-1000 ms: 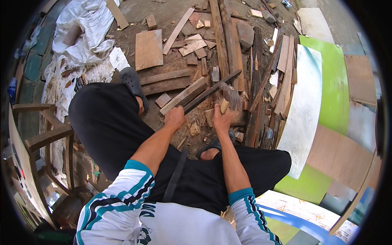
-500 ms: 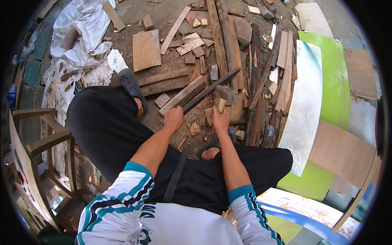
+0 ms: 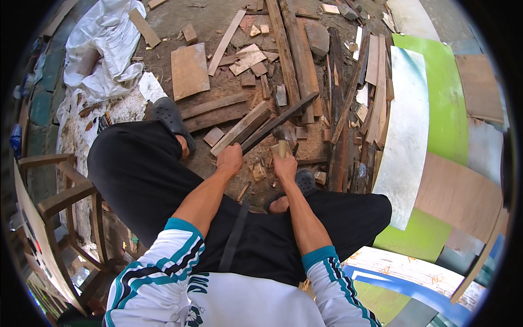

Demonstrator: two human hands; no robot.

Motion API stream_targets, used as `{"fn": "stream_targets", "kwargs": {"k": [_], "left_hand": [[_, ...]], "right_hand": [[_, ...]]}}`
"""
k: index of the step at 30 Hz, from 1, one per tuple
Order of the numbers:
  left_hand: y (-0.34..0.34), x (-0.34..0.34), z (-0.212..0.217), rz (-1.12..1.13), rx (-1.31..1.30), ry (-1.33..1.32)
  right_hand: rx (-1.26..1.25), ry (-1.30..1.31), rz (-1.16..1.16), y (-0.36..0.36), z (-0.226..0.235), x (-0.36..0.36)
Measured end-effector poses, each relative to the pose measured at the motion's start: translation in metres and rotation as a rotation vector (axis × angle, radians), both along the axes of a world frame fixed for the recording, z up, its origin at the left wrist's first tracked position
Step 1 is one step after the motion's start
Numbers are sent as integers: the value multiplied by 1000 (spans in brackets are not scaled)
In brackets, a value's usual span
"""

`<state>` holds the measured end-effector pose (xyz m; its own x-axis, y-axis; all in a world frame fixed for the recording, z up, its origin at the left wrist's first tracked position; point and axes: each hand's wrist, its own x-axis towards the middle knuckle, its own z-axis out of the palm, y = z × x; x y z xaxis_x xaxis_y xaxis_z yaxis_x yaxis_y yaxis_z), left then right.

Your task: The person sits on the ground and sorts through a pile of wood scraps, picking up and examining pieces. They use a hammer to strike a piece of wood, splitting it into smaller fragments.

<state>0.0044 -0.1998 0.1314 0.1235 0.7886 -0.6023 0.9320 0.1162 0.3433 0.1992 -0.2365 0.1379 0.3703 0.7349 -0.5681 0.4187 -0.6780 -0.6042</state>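
My left hand (image 3: 230, 158) is closed around the near end of a long dark wooden strip (image 3: 291, 112), which slants away to the upper right. In my right hand (image 3: 284, 165) is a hammer (image 3: 282, 147), gripped by its pale handle. The hammer's dark head is beside the strip's lower right side; I cannot tell whether they touch. Just left of the strip lies a lighter wooden batten (image 3: 239, 128). A small wood chunk (image 3: 259, 172) rests on the ground between my hands.
Long planks (image 3: 284, 52) and scrap wood cover the ground ahead. A square board (image 3: 190, 71) lies at the far left, near white plastic sheeting (image 3: 101, 41). White and green panels (image 3: 406, 131) line the right side. A wooden stool frame (image 3: 65, 197) stands at my left.
My right hand and the hammer have moved left, bringing the hammer head closer to the dark strip. My left hand keeps its hold on the strip. The whole view has shifted slightly.
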Motion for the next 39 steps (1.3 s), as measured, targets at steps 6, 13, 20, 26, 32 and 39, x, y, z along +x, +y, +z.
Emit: {"fn": "stream_targets", "kwargs": {"k": [6, 13, 20, 26, 32, 39], "left_hand": [[4, 1, 3, -34, -14, -2], [5, 2, 3, -69, -10, 0], [5, 0, -1, -54, 10, 7], [12, 11, 14, -100, -90, -1], [5, 1, 7, -67, -83, -7], [8, 2, 0, -28, -87, -91]], "right_hand": [[319, 67, -159, 4, -12, 7], [-125, -32, -7, -21, -54, 15], [358, 13, -146, 6, 20, -5], [-152, -115, 17, -47, -72, 9], [-10, 1, -107, -6, -10, -2], [-16, -185, 3, -27, -68, -5]]}}
